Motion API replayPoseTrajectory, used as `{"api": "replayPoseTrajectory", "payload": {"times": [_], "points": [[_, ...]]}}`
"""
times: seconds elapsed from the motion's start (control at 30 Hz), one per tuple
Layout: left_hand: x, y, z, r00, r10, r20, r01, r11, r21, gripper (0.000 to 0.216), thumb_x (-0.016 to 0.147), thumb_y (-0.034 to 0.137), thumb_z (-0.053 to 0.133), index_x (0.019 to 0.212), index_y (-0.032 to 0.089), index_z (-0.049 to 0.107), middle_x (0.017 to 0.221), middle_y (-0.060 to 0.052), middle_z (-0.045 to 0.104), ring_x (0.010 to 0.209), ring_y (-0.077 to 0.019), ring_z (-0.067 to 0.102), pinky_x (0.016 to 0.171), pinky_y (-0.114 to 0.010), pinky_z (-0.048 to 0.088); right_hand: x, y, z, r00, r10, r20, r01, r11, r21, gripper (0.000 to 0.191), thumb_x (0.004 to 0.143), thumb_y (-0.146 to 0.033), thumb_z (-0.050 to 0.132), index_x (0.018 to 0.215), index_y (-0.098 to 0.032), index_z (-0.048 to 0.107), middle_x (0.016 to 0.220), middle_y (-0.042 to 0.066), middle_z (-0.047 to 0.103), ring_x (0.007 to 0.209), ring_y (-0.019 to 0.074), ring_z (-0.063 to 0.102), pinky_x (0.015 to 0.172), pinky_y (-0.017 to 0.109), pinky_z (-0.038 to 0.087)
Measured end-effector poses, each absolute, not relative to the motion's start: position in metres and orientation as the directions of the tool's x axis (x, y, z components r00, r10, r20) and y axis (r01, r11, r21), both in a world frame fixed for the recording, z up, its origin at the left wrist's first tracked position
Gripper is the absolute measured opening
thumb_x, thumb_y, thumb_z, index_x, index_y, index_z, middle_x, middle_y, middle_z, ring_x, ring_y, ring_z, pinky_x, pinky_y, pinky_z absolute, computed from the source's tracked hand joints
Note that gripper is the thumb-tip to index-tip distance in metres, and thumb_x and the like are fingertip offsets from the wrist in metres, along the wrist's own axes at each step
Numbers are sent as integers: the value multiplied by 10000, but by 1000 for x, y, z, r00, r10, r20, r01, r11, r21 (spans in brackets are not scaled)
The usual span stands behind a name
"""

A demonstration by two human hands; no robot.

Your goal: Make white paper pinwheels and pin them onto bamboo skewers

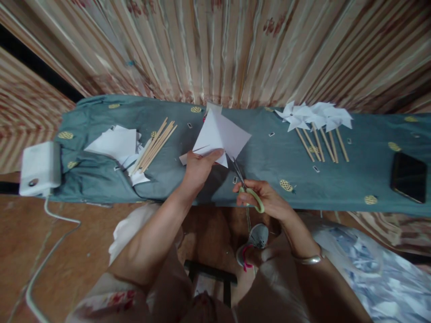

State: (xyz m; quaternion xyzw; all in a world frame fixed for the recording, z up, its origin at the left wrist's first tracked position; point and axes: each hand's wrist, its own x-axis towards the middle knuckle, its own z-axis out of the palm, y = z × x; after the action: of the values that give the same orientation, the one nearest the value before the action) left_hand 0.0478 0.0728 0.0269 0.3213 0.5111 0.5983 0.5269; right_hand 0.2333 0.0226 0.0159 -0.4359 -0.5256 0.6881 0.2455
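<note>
My left hand [199,169] pinches a creased white paper sheet [232,136] by its near edge, thumb on top. A slit shows in the sheet beside my fingers. My right hand [259,196] has its fingers through the handles of scissors [251,196] with light green grips. The blades point up and left, their tips at the near edge of the paper, close to my left thumb. Under the sheet, something with a pale corner sticks out at the back and left; most of it is hidden.
Wooden sticks [157,146] lie beside stacked white paper pieces [114,144] on the left. Paper pinwheels [314,117] on sticks lie right of centre. A black phone [408,177] is at the right end, a white corded box [40,168] at the left. The green cloth [215,193] meets a curtain [222,54].
</note>
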Motion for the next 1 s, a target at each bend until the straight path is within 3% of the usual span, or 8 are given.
{"api": "replayPoseTrajectory", "payload": {"times": [0.13,0.27,0.43,0.63,0.77,0.9,1.0], "points": [[47,74,25,-222,963,-151,-301,79,950,215,560,302,809,670,167,683,724,-28,710,721,-197,660,636,-283,522,243,25,20,-502,782,-370,146,-345,-927,474,664,-592,776,866,-180,655,669,-13,634,596,107,578,576,238,460],[47,74,26,-196,970,-146,-342,72,937,273,559,315,818,769,175,713,826,-39,731,770,-200,666,707,-304,543,254,29,23,-500,768,-400,194,-351,-916,455,663,-582,781,824,-177,650,658,-11,637,586,104,572,568,234,448],[46,73,24,-173,970,-172,-310,112,944,298,558,349,817,774,178,705,826,-44,728,742,-202,653,662,-306,538,264,34,22,-402,853,-334,192,-278,-941,449,713,-602,732,858,-181,672,658,10,674,577,114,558,557,245,440],[48,73,14,-58,997,-55,-83,50,995,186,617,280,764,753,163,717,808,-43,738,729,-192,638,699,-306,521,260,43,12,-103,976,-194,-69,-202,-977,468,665,-626,761,881,-215,695,717,11,715,624,123,594,634,255,466],[46,68,11,114,990,-89,152,71,986,95,672,213,685,707,127,706,718,-31,710,663,-178,620,648,-285,496,256,56,9,1,988,-154,-249,-149,-957,487,574,-572,839,899,-233,709,708,-17,681,632,120,587,613,246,459],[44,64,13,235,968,-89,342,3,940,99,690,205,638,698,129,699,680,-9,675,644,-156,597,604,-246,456,250,65,13,4,993,-116,-282,-110,-953,448,545,-467,878,890,-235,712,696,-45,625,622,101,551,590,232,436],[43,63,14,268,960,-76,376,-31,926,106,686,218,631,693,136,698,694,-12,669,641,-145,580,588,-232,435,242,67,15,23,990,-143,-232,-134,-963,420,516,-393,889,856,-233,701,678,-51,620,593,106,538,571,246,429]]}}
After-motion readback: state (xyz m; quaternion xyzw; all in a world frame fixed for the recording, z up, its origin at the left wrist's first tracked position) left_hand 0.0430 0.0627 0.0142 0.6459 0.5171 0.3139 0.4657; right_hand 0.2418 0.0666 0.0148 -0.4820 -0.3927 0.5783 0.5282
